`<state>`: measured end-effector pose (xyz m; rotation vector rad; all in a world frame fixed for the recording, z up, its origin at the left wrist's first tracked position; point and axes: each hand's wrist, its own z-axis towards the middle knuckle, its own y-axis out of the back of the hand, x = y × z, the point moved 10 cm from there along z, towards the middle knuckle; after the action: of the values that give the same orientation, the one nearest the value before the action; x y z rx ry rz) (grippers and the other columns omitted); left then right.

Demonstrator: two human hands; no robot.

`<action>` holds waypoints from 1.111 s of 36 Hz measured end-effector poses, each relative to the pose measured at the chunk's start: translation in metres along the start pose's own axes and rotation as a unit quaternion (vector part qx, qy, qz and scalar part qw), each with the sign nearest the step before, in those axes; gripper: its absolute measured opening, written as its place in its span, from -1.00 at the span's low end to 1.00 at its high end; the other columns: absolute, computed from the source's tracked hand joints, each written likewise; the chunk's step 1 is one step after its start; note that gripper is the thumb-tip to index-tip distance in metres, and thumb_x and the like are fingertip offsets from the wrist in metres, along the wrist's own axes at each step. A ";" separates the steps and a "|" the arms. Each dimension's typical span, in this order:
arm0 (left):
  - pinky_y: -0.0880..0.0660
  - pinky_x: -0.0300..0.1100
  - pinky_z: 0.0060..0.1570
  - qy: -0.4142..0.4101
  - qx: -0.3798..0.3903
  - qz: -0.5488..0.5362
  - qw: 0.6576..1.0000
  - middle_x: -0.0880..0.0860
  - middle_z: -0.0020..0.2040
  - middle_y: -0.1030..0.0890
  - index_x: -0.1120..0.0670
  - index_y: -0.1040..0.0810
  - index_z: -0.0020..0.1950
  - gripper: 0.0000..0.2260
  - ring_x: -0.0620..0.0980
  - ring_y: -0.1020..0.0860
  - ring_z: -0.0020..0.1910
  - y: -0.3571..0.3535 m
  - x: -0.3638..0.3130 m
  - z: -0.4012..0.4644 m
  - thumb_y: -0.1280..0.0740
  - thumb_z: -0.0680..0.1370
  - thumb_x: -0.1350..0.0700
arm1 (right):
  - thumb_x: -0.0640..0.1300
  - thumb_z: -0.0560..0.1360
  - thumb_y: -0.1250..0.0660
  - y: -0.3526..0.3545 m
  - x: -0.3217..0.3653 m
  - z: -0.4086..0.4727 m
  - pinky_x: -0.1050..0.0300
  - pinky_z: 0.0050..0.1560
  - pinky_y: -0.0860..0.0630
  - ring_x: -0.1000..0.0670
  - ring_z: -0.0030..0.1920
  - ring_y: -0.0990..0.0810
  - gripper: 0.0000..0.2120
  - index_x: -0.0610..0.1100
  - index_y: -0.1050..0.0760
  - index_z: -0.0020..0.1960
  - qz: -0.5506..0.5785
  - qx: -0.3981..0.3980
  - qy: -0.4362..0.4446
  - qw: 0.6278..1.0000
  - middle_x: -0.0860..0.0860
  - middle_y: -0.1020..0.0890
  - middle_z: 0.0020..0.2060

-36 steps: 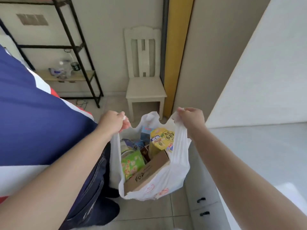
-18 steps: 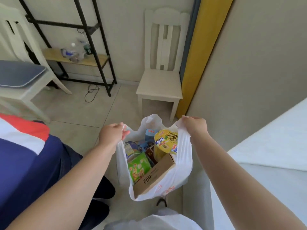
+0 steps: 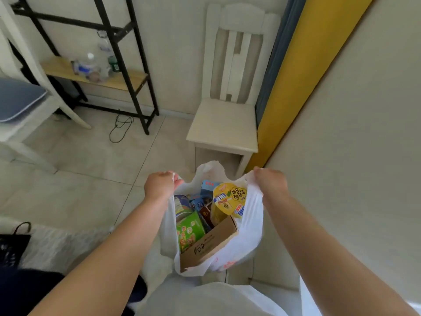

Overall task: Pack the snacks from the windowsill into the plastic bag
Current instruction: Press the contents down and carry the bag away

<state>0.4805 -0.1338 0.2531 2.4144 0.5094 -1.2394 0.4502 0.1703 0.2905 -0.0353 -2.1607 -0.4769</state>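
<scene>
A white plastic bag [image 3: 248,233] hangs in the air between my hands, its mouth held wide. My left hand [image 3: 159,184] grips the left handle and my right hand [image 3: 270,182] grips the right handle. Inside sit several snacks: a yellow-lidded cup [image 3: 229,198], a green packet [image 3: 190,231], a brown cardboard box [image 3: 208,245], a blue box [image 3: 208,188] and a tin [image 3: 182,201]. The windowsill is out of view.
A white wooden chair [image 3: 225,124] stands against the wall just beyond the bag, beside a yellow curtain [image 3: 303,71]. A black metal shelf [image 3: 114,80] with bottles is at the back left. Another chair with a blue cushion [image 3: 18,99] is far left. Tiled floor lies below.
My view has swung left and down, away from the white ledge on the right, bringing the floor and left chair into sight. Both hands keep holding the bag handles.
</scene>
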 end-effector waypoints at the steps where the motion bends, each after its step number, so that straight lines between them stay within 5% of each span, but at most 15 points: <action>1: -0.47 -0.45 -0.48 0.001 0.007 0.004 1.000 0.00 -0.40 -0.59 0.12 -0.42 -0.24 -0.78 -0.08 -0.52 -0.33 -0.006 -0.007 0.011 -0.19 0.60 0.25 | -0.16 0.52 -0.28 -0.002 0.002 0.009 0.42 -0.62 -0.32 0.12 -0.43 -0.39 -0.85 -0.11 -0.43 -0.23 0.013 -0.015 -0.011 1.000 0.07 -0.44 -0.39; 4: -0.51 -0.33 -0.32 0.002 0.033 0.038 0.999 0.05 -0.28 -0.55 0.12 -0.43 -0.25 -0.78 -0.07 -0.54 -0.32 -0.027 -0.029 0.043 -0.20 0.60 0.25 | -0.15 0.52 -0.27 -0.013 0.028 0.041 0.40 -0.61 -0.32 0.11 -0.43 -0.39 -0.90 -0.16 -0.54 -0.05 -0.014 -0.026 -0.026 0.999 0.07 -0.44 -0.39; 8: -0.51 -0.13 -0.09 -0.013 0.076 0.122 0.990 0.02 -0.41 -0.59 0.15 -0.46 -0.33 -0.73 0.00 -0.60 -0.26 -0.060 -0.068 0.082 -0.19 0.57 0.26 | -0.19 0.54 -0.24 -0.020 0.056 0.082 0.41 -0.63 -0.30 0.11 -0.42 -0.37 -0.71 -0.34 -0.50 0.18 0.003 -0.039 -0.032 0.999 0.06 -0.41 -0.39; 10: -0.47 -0.22 -0.15 -0.031 0.087 0.151 0.984 -0.03 -0.48 -0.59 0.15 -0.47 -0.34 -0.72 -0.14 -0.61 -0.36 -0.078 -0.091 0.094 -0.17 0.57 0.24 | -0.17 0.55 -0.24 -0.019 0.073 0.102 0.43 -0.65 -0.28 0.11 -0.42 -0.36 -0.69 -0.34 -0.49 0.20 0.017 -0.055 -0.026 0.998 0.06 -0.40 -0.38; 12: -0.46 -0.30 -0.23 -0.056 0.096 0.162 0.980 0.00 -0.36 -0.60 0.13 -0.47 -0.32 -0.71 -0.21 -0.59 -0.43 -0.096 -0.116 0.101 -0.15 0.60 0.21 | -0.16 0.55 -0.24 -0.019 0.092 0.118 0.43 -0.66 -0.27 0.11 -0.42 -0.36 -0.69 -0.33 -0.49 0.20 0.020 -0.061 -0.023 0.998 0.05 -0.41 -0.38; 16: -0.49 -0.11 0.09 -0.093 0.103 0.189 0.972 -0.02 -0.30 -0.61 0.11 -0.51 -0.24 -0.75 0.00 -0.65 -0.11 -0.128 -0.165 0.124 -0.15 0.59 0.15 | -0.15 0.55 -0.25 -0.021 0.138 0.155 0.44 -0.65 -0.30 0.12 -0.41 -0.38 -0.69 -0.32 -0.49 0.20 0.041 -0.056 -0.006 0.998 0.06 -0.42 -0.36; 19: -0.49 -0.13 0.04 -0.117 0.103 0.202 0.967 0.01 -0.28 -0.62 0.14 -0.49 -0.28 -0.74 0.00 -0.65 -0.15 -0.158 -0.199 0.139 -0.14 0.58 0.16 | -0.15 0.56 -0.24 -0.023 0.172 0.187 0.46 -0.64 -0.30 0.13 -0.40 -0.38 -0.70 -0.31 -0.49 0.20 0.040 -0.045 0.018 0.998 0.07 -0.42 -0.35; 23: -0.42 -0.26 -0.30 -0.140 0.079 0.200 0.967 0.04 -0.20 -0.62 0.14 -0.50 -0.23 -0.74 -0.14 -0.58 -0.32 -0.194 -0.238 0.158 -0.13 0.61 0.14 | -0.12 0.56 -0.23 -0.030 0.215 0.232 0.41 -0.54 -0.39 0.10 -0.35 -0.43 -0.70 -0.28 -0.49 0.20 0.033 -0.006 0.040 0.999 0.07 -0.45 -0.32; 27: -0.48 -0.17 -0.15 -0.152 0.039 0.170 0.973 0.01 -0.19 -0.63 0.09 -0.51 -0.24 -0.73 -0.05 -0.61 -0.20 -0.215 -0.273 0.176 -0.14 0.61 0.11 | -0.14 0.56 -0.23 -0.028 0.267 0.266 0.40 -0.53 -0.38 0.10 -0.36 -0.43 -0.95 -0.08 -0.46 -0.04 0.033 0.016 0.086 0.996 0.07 -0.45 -0.34; 35: -0.41 -0.29 -0.31 -0.185 0.017 0.149 0.971 0.01 -0.20 -0.62 0.19 -0.58 -0.10 -0.74 -0.23 -0.55 -0.35 -0.258 -0.344 0.206 -0.15 0.60 0.11 | -0.12 0.53 -0.27 -0.031 0.361 0.321 0.35 -0.42 -0.40 0.11 -0.38 -0.45 -0.85 -0.02 -0.41 -0.22 0.032 0.019 0.150 0.988 0.07 -0.49 -0.35; 40: -0.48 -0.18 -0.12 -0.194 0.038 0.146 0.969 -0.03 -0.26 -0.60 0.21 -0.59 -0.07 -0.73 -0.22 -0.56 -0.34 -0.294 -0.376 0.236 -0.15 0.60 0.12 | -0.12 0.54 -0.26 -0.032 0.396 0.362 0.41 -0.54 -0.38 0.13 -0.39 -0.44 -0.90 -0.05 -0.47 -0.16 0.039 0.009 0.148 0.988 0.05 -0.49 -0.31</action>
<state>-0.0282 -0.0485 0.3873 2.1251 -0.0080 -1.5603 -0.0740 0.2085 0.4016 -0.0351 -1.8641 -0.3908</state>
